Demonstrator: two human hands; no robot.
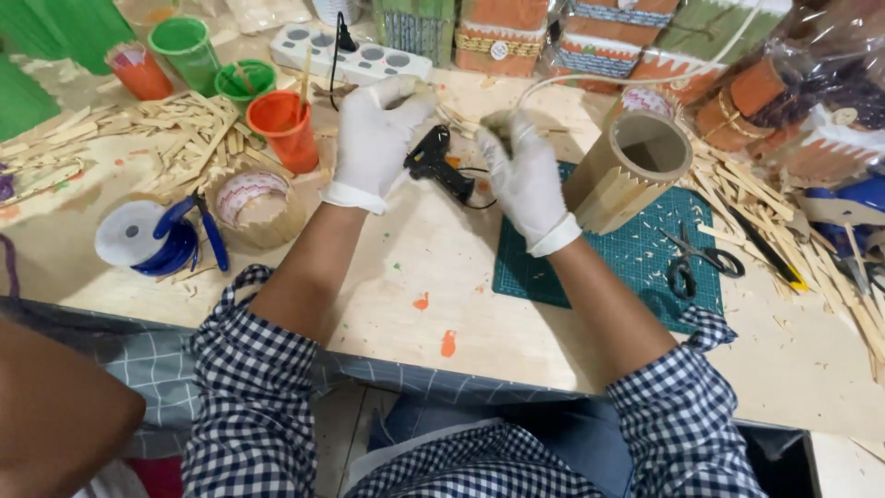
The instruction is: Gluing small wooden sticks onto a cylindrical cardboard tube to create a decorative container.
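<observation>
Both my hands wear white gloves. My left hand (375, 138) and my right hand (523, 175) are raised over the wooden table, pinching thin wooden sticks (454, 112) between their fingertips. A black glue gun (435, 164) lies on the table just below and between them. To the right of my right hand stands a cardboard tube (627, 171) partly clad in wooden sticks, on a green cutting mat (636, 263).
Black scissors (693, 258) lie on the mat. Orange cup (286, 129) and green cups (187, 48) stand at back left among loose sticks (184, 129). Tape rolls (251, 205), blue pliers (198, 226), a white power strip (355, 57), and stick piles at right (765, 212).
</observation>
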